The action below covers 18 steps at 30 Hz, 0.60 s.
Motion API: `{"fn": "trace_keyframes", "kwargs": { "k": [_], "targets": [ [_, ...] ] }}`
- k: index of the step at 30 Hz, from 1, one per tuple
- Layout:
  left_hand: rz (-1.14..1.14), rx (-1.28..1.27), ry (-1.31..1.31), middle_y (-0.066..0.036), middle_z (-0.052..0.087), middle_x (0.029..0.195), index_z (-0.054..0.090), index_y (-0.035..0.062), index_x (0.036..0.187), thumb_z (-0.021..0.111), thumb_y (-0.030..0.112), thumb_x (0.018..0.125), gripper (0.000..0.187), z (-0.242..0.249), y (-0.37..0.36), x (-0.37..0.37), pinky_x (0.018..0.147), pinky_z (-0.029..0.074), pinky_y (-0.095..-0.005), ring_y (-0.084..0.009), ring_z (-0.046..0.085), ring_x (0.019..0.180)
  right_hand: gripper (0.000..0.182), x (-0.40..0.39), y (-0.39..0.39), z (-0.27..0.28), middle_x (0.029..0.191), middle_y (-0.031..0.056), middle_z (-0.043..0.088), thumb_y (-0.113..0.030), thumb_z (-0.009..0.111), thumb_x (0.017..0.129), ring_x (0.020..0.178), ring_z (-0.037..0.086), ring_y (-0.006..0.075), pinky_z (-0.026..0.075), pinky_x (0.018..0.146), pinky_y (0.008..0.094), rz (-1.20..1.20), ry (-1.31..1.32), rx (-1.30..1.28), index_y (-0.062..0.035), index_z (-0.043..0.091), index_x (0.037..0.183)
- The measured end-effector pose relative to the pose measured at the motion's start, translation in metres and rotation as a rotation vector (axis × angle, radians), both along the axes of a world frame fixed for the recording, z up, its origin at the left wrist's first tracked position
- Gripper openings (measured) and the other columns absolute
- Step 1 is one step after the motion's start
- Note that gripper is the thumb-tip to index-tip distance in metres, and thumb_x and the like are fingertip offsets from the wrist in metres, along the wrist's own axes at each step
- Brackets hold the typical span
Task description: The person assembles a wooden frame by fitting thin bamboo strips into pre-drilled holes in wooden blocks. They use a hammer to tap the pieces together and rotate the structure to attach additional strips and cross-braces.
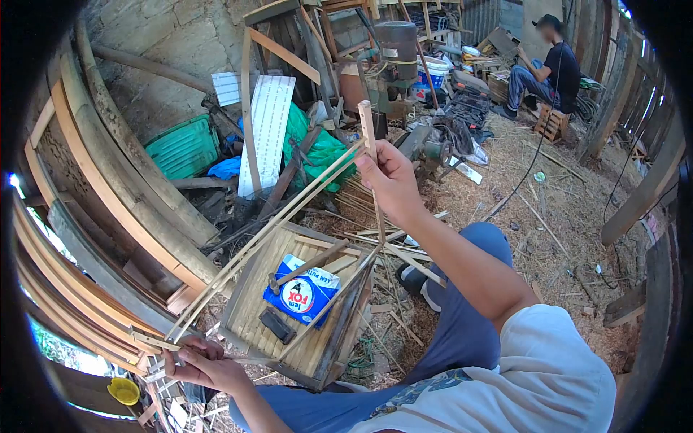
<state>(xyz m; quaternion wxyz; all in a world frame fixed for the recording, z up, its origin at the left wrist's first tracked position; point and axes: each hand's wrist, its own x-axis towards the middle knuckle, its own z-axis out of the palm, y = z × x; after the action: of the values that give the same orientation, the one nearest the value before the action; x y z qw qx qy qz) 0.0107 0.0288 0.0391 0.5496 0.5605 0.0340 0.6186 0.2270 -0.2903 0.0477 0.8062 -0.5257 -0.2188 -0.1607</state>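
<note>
A light wooden frame of thin sticks point(271, 229) is held up between both hands. My right hand point(390, 180) pinches its upper right corner, at an upright stick point(367, 126) with holes near its end. My left hand point(209, 366) grips the lower left corner, beside a short drilled strip point(156, 340). Beneath the frame is a slatted wooden board point(242, 317). On it lie a blue and white glue pack point(307, 302) marked "lem FOX", a hammer point(312, 261) resting across the pack, and a dark block point(277, 325).
Curved wooden strips point(108, 195) lean along the left wall. A green crate point(184, 148) and a white perforated panel point(266, 130) stand behind. Another person point(556, 68) sits at back right. Wood shavings point(534, 238) and loose sticks cover the ground. A yellow bowl-like item point(123, 391) is lower left.
</note>
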Motion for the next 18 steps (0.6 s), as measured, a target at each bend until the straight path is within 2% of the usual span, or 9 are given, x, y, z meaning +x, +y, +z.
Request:
{"fn": "trace_keyframes", "kwargs": {
  "k": [5,8,11,18],
  "targets": [
    [-0.01,0.002,-0.007,-0.005,0.049,0.077,0.041,0.0148,0.129,0.05,0.03,0.107,0.028,-0.0009,0.0003,-0.0001,0.042,0.02,-0.0203,-0.0053,0.03,0.053,0.014,-0.0029,0.0025,0.0035,0.08,-0.0081,0.05,-0.018,0.061,0.102,0.069,0.041,0.001,0.032,0.06,0.0201,0.0,-0.03,0.006,-0.0045,0.061,0.108],
    [-0.013,0.005,-0.012,-0.005,0.049,0.077,0.041,0.0145,0.129,0.05,0.03,0.107,0.028,-0.0006,-0.0002,-0.0001,0.042,0.021,-0.0202,-0.0053,0.03,0.053,0.017,-0.0018,-0.0023,0.0041,0.08,-0.0075,0.05,-0.021,0.059,0.103,0.069,0.041,0.0023,0.033,0.061,0.0212,0.126,-0.022,0.076,-0.0051,0.06,0.109],
    [-0.018,0.001,-0.004,-0.005,0.049,0.076,0.041,0.0143,0.129,0.05,0.029,0.107,0.028,-0.0005,-0.0004,-0.001,0.042,0.021,-0.0202,-0.0054,0.03,0.053,0.019,-0.0017,-0.0007,0.004,0.079,-0.0075,0.05,-0.024,0.058,0.104,0.068,0.041,0.0029,0.034,0.061,0.0215,0.05,0.011,0.025,-0.006,0.061,0.109],
    [-0.022,-0.011,-0.006,-0.005,0.049,0.076,0.04,0.0143,0.13,0.049,0.028,0.108,0.028,-0.0005,-0.002,-0.0002,0.042,0.021,-0.0201,-0.0056,0.028,0.052,0.018,-0.0044,0.0001,0.0056,0.076,-0.0076,0.049,-0.024,0.059,0.103,0.067,0.042,0.0028,0.034,0.06,0.0207,0.033,0.045,0.033,-0.0062,0.062,0.106]
  ]
}}
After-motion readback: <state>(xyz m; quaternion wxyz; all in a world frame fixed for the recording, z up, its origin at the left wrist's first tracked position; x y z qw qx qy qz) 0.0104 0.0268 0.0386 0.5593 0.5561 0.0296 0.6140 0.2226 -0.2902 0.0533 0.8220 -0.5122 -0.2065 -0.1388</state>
